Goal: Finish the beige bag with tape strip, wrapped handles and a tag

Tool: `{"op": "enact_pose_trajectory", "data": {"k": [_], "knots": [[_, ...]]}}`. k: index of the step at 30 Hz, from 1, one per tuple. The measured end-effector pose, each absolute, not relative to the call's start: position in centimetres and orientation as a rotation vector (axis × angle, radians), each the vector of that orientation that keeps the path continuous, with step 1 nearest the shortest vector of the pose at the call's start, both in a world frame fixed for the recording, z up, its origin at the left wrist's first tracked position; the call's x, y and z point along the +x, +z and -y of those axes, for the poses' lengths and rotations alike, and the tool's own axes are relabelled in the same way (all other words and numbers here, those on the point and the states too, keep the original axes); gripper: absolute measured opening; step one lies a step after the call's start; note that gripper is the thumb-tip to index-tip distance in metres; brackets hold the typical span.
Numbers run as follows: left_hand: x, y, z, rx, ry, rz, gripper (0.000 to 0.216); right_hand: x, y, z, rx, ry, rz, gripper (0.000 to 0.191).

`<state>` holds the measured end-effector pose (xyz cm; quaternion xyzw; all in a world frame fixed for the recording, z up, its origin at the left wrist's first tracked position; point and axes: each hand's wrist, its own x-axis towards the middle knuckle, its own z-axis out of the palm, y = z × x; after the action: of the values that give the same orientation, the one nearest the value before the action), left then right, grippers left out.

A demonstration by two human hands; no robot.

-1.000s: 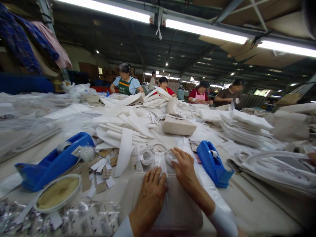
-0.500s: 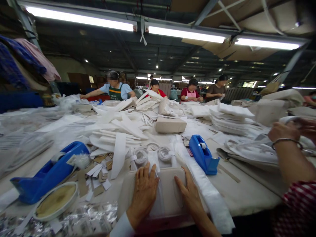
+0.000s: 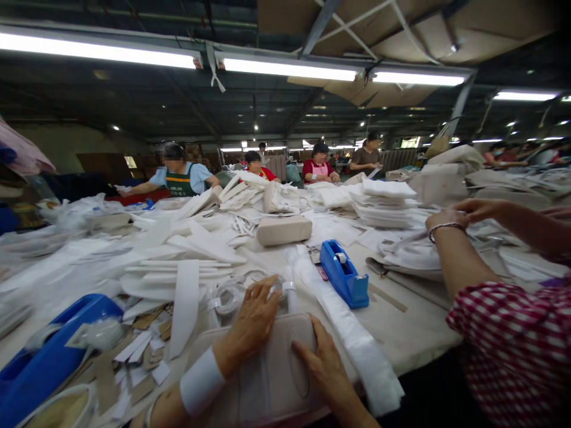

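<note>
Forward off the beige pouch goes the left hand since half a second ago, reaching the white cable coils just past its far edge. Its fingers curl over one coil, but whether they pinch it cannot be told. One coil shows clearly and a second is half hidden under those fingers. The right hand lies spread flat on the single pouch. The pouch rests flat at the near edge of the table, long axis left to right, its near side cut off. Two blue tape dispensers stand apart: one beyond the right hand, one at far left, partly cropped.
</note>
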<state>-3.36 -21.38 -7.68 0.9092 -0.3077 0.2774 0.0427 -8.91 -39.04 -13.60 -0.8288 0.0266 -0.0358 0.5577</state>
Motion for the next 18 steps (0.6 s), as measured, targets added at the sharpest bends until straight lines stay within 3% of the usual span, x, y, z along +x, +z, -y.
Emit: {"op": "enact_pose_trajectory", "data": {"k": [3, 7, 11, 15, 18], "knots": [[-0.3, -6.5, 23.3, 2.598, 0.553, 1.304, 0.043, -7.9, -13.6, 39.8, -1.925, -0.050, -0.004, 0.079], [1.9, -7.3, 24.4, 2.480, 0.349, 1.370, 0.031, -5.6, -13.7, 41.5, -1.902, 0.211, 0.011, 0.097], [1.9, -8.4, 24.1, 2.482, 0.367, 1.296, 0.027, -2.8, -14.1, 42.5, -1.802, 0.409, 0.100, 0.117], [1.7, -8.8, 24.1, 2.547, 0.463, 1.328, 0.033, -1.2, -14.5, 41.0, -1.557, 0.324, 0.067, 0.133], [1.9, -9.1, 24.2, 2.613, 0.532, 1.341, 0.029, -1.3, -14.9, 39.7, -1.490, 0.191, 0.010, 0.131]]}}
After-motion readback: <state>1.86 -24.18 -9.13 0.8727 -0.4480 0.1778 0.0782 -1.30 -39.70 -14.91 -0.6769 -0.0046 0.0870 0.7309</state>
